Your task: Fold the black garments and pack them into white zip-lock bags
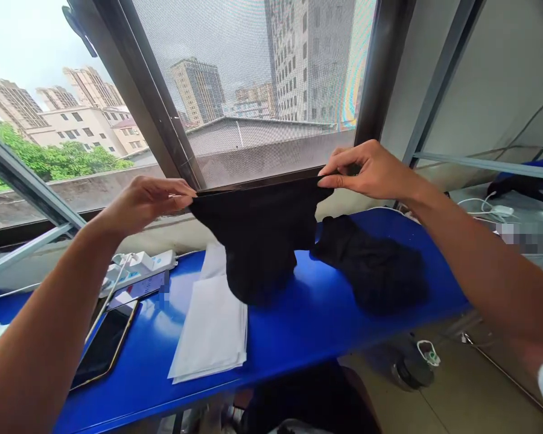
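Between both hands [145, 204] [368, 172], plain black garment [260, 241].

We see bright daylight from the window [271, 78] beyond the left grip [151, 196] and right grip [364, 172], rainbow moiré above the latter, pale glare on the worktop [294, 337] below the former, little detail in the black cloth [260, 241] between them, and wide-angle edge stretch

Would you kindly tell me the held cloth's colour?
The held cloth is black; the head view shows it.
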The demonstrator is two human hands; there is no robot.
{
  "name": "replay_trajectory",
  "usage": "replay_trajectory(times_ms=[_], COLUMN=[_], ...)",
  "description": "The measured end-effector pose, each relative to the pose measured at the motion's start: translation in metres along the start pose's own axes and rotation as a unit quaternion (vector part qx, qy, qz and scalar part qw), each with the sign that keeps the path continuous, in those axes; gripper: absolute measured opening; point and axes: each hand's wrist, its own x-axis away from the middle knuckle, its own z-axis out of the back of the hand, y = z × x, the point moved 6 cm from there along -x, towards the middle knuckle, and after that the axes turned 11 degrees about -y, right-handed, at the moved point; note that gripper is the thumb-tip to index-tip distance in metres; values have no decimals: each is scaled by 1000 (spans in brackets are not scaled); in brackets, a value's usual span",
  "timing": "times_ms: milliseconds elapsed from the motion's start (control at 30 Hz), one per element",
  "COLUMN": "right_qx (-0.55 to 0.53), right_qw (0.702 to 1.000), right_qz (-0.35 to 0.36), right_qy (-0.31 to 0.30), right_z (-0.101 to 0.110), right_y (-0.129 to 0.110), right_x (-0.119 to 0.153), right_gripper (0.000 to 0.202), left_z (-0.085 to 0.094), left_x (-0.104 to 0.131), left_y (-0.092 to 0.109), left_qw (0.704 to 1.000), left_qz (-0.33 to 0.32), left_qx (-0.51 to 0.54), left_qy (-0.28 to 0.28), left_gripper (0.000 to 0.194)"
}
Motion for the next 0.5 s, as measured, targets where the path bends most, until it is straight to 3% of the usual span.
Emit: replay_trajectory(times_ms=[133, 200, 367, 500], right_qx=[-37, -63, -146, -227], right_qw=[990, 986, 989, 968], right_qz=[-37, -41, 15, 19], right_qy=[-129, -148, 16, 106], right_z=[-6, -7, 14, 21], right_y=[-12, -18, -20, -1], right_x=[6, 9, 6, -2], right_gripper=[32, 30, 27, 29], left_z=[6, 7, 3, 3], left_x=[-2, -3, -7, -12], left_y=[-1, -1, 8, 6], left_qw=[1000, 998, 998, 998], left_qz=[27, 50, 54, 52], left_qx=[6, 22, 24, -25], left_qy=[12, -9, -28, -4], left_gripper=[27, 28, 36, 37])
